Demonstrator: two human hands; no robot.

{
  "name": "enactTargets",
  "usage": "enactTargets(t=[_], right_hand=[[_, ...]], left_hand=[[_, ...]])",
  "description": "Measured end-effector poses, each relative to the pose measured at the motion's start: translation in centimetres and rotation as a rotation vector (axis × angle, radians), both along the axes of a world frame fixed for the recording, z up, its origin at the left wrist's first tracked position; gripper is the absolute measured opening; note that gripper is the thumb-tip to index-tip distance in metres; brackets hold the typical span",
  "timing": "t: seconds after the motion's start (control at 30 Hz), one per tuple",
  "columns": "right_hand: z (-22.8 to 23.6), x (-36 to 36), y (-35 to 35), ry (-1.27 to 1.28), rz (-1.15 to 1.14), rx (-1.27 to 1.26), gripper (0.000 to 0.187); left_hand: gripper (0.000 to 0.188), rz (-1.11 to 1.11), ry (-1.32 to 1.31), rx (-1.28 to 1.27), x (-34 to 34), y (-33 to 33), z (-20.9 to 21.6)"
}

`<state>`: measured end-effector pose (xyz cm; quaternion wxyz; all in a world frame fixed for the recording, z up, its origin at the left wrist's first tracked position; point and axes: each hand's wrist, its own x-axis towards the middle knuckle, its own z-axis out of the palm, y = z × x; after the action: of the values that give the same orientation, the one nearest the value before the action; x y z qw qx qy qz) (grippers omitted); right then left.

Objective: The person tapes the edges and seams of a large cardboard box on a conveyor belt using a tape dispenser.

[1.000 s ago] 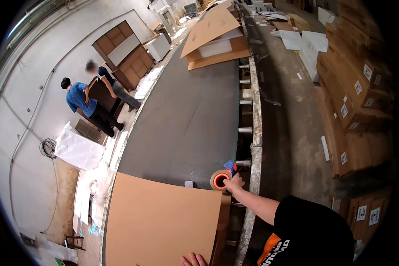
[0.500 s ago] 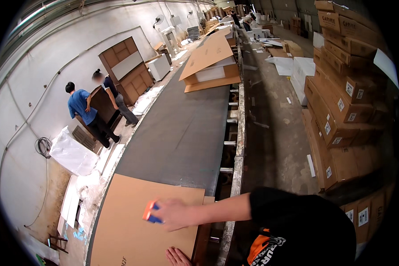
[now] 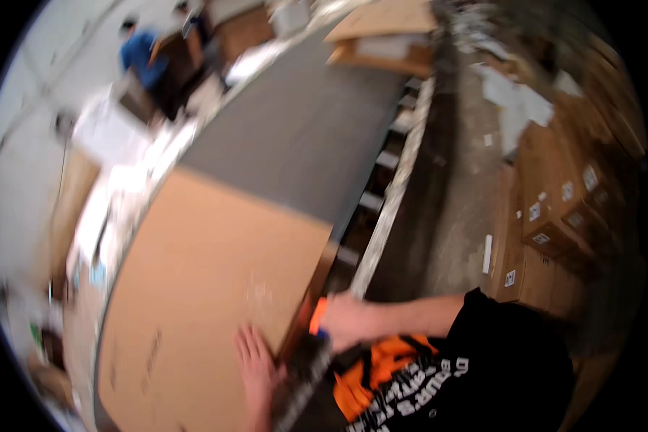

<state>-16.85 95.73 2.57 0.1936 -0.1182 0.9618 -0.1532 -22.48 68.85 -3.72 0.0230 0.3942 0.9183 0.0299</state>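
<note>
A large flat brown carton (image 3: 216,252) lies on the dark conveyor belt in front of me. My left hand (image 3: 255,360) rests on its top near the right edge, fingers stretched out. Just off that edge, my right hand (image 3: 345,322) is wrapped around an orange-and-blue tape dispenser (image 3: 318,317), whose lower part is hidden and blurred. A shiny patch that looks like clear tape (image 3: 259,289) shows on the carton's top near the left hand.
Farther along the conveyor belt (image 3: 295,137) sits another carton (image 3: 385,47) with raised flaps. A metal rail (image 3: 396,194) runs along the right side. Stacked cartons (image 3: 554,201) stand at right. Two people (image 3: 144,57) are at the far left beside brown panels.
My right hand has moved with the tape dispenser from above the carton's top to beside its right edge. The view has shifted, and more of my left hand shows on the carton.
</note>
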Motion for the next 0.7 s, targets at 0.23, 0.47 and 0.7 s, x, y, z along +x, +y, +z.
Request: enactTargets(t=[0.23,0.47,0.7], right_hand=[[-4.4,-1.9,-6.3,-0.071,0.106,0.115,0.026],[-6.6,3.2,-7.7,0.126,-0.296,0.168,0.038],[-3.8,17.3,-6.8,0.434,-0.888,-0.173,0.056]], left_hand=[[0.105,-0.033,0.016,-0.05,0.5,-1.3,0.9],[0.108,0.182,0.004,0.001,0.9,-2.3,2.3],[0.108,0.103,-0.053,-0.307,6.4,-23.5,3.8]])
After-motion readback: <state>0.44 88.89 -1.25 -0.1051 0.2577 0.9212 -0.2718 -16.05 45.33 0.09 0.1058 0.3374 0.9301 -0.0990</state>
